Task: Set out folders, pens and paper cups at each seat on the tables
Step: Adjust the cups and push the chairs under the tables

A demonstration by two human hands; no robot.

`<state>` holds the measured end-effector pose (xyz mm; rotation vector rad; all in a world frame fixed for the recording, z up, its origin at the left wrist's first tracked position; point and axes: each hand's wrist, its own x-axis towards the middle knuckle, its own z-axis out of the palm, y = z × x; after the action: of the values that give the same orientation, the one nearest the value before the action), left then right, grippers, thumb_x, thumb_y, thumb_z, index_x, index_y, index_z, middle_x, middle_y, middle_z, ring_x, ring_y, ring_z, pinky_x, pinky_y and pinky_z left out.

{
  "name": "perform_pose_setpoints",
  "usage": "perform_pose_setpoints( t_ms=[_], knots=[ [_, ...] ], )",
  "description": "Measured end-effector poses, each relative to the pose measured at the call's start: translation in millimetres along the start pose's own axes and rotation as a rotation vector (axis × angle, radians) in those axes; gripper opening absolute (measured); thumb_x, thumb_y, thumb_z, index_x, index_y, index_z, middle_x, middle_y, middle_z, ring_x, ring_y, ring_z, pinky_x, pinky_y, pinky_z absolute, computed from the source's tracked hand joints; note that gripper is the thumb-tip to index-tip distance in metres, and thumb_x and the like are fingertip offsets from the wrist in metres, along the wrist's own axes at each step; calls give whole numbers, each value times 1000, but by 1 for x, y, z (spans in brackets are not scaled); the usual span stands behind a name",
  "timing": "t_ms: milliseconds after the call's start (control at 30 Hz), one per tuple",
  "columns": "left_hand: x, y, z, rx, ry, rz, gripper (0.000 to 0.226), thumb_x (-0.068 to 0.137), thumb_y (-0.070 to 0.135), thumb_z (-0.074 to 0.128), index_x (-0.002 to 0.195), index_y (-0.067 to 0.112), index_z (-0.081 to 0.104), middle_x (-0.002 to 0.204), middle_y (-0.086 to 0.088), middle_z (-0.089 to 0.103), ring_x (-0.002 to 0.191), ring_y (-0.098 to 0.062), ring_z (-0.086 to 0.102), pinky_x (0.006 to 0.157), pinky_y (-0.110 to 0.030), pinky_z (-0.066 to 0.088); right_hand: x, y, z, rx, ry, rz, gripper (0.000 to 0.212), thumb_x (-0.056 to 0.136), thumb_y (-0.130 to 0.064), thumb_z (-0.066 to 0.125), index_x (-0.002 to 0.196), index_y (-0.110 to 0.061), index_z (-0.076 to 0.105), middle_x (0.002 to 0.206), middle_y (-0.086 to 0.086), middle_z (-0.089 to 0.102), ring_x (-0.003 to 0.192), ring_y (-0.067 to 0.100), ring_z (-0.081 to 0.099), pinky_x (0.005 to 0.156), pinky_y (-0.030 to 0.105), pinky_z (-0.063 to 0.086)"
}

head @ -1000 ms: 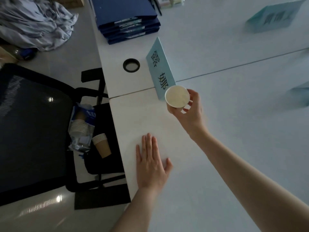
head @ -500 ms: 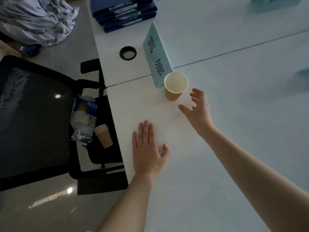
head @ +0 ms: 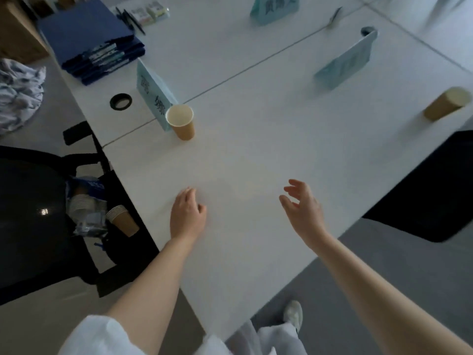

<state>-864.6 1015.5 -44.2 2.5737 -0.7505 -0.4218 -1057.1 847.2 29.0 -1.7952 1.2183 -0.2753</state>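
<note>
1. Cup at this seat is down: one paper cup (head: 180,121) stands upright on the tabletop (head: 256,155), touching or just beside the foot of the blue name card (head: 153,94), on the card's near side.

2. Both hands are empty. Left hand (head: 188,216) rests on the tabletop with fingers loosely curled, gripping nothing; right hand (head: 303,207) hovers just above the surface, fingers spread open.

3. Folders next, by my guess, and here is the relation that matters: the stack of blue folders (head: 92,44) lies beyond the name card, far and to the left of the hands, near the tabletop's left edge. Its long axis runs away from the person, angled a little leftward.

4. Pens (head: 130,19) lie just past the stack's right-hand corner, farther from the name card again.

5. Left hand is the nearer one to that stack, sitting on the same side as the card; the right hand would have to cross over the cup to get there.

6. Spare cups (head: 120,219) wait nested in a torn sleeve on the black chair (head: 30,213), left of the card and off the tabletop, again closest to the left hand.

7. Another cup (head: 446,103) already stands far right of the card, beside a second name card (head: 345,64).
</note>
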Motion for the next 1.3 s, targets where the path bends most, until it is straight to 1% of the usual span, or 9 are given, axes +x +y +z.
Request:
perform_pose_setpoints(
  t_ms=[300,400,567,700,833,933,1100,1200,1300],
  knots=[
    [-99,154,67,-178,-77,127,33,88,5,56,122,6,59,118,-8,66,114,-27,56,93,-34,43,-35,73,-143,44,51,-7,35,94,-15,54,129,-14,49,120,1,61,112,14,56,97,36,48],
    [-134,217,99,-229,-43,112,31,89,6,55,120,9,59,113,-6,68,110,-26,58,90,-33,43,-44,106,-206,89,77,-12,35,93,-13,54,128,-15,49,115,-2,59,109,12,56,94,32,49],
    [-178,321,148,-285,-103,149,29,91,12,55,120,14,58,112,1,67,110,-22,56,88,-28,40,-45,157,-297,74,110,-2,35,92,-14,54,127,-17,50,114,-3,61,109,12,59,83,25,48],
    [-190,389,176,-313,-130,188,28,93,16,52,120,18,57,111,4,64,105,-15,57,84,-26,44,-29,187,-352,79,134,42,36,92,-14,53,128,-16,50,117,-1,61,106,12,60,83,30,51],
    [-181,428,198,-314,-144,189,28,93,17,52,121,20,57,110,4,63,102,-10,56,80,-22,39,0,207,-382,87,154,48,36,91,-10,53,127,-12,52,115,2,63,101,12,60,78,23,46],
    [-166,446,207,-322,-125,189,28,94,15,52,121,17,57,108,5,64,103,-11,55,81,-22,40,27,213,-394,73,129,32,36,91,-12,55,126,-14,51,114,1,63,103,13,61,86,29,50],
    [-110,489,236,-375,-56,52,26,93,13,51,118,14,58,106,4,65,104,-17,55,81,-23,39,108,207,-424,54,81,-18,38,90,-12,58,127,-14,50,109,-4,59,104,15,60,83,21,45],
    [-76,522,251,-391,-84,-8,30,93,12,50,122,14,57,106,5,61,108,-18,54,84,-27,43,160,197,-447,14,23,-18,40,91,-13,59,129,-15,48,111,-4,58,105,14,58,88,25,47],
    [-45,548,264,-348,-121,20,34,92,12,51,126,14,56,118,1,62,114,-18,49,88,-27,42,206,191,-466,-28,10,-31,44,89,-12,62,130,-15,47,110,-5,57,105,15,57,93,31,50]
  ],
)
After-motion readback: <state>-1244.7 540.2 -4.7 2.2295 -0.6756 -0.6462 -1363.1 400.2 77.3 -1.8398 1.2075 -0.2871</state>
